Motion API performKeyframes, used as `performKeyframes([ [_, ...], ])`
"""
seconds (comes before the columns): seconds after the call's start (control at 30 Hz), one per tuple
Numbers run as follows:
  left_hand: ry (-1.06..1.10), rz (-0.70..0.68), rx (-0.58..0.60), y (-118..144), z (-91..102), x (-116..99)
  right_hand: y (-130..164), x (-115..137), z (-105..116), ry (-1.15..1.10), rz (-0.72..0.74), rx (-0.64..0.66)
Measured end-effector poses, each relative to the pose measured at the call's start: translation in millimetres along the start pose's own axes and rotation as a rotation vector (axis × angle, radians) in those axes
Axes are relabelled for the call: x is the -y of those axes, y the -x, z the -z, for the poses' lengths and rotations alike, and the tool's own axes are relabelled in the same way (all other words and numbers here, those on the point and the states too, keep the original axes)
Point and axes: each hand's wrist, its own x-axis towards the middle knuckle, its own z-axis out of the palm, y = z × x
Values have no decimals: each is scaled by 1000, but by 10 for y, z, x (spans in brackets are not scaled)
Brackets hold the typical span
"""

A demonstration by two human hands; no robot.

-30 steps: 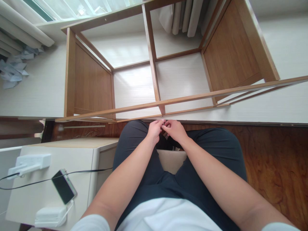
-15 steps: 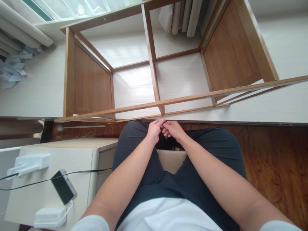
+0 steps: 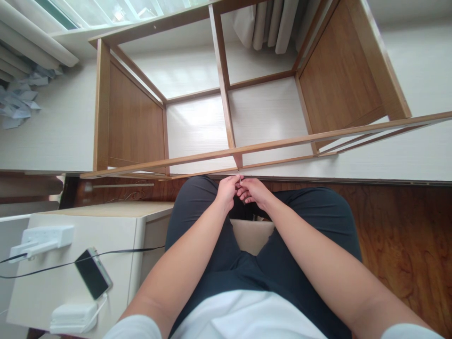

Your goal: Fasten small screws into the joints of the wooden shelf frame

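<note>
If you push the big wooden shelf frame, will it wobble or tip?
The wooden shelf frame probably stays stiff: its boards look rigid and joined by a middle divider. It likely feels fairly light for its size, since the compartments are open. Lying flat on the pale floor, it would sooner slide than tip.

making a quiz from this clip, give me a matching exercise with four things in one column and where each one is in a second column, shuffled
Things:
1. phone
2. small thin part
3. wooden frame
4. crumpled paper

Places:
A. lying on the pale floor ahead of the knees
B. pinched between the left hand and the right hand
C. floor at far left, by the curtain
D. on the white cabinet, lower left

Pairs: 1-D, 2-B, 3-A, 4-C
</note>
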Motion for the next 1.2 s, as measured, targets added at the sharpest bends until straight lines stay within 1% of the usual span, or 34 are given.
performKeyframes([
  [0.1,-15,1,-1,-1,7,7,-46,-31,2,102,58,-43],
  [0.27,-66,5,1,-19,24,29,-94,-86,43,335,225,-145],
  [0.37,-75,0,-5,-27,25,39,-89,-98,72,410,273,-165],
  [0.47,-73,4,-4,-23,20,36,-83,-92,92,422,279,-171],
  [0.77,-76,-2,-17,4,4,7,-121,-81,118,354,274,-145],
  [1.0,-78,3,-41,11,4,-4,-132,-118,116,473,252,-150],
  [1.2,-89,3,-39,-11,14,13,-81,-74,129,521,260,-229],
])
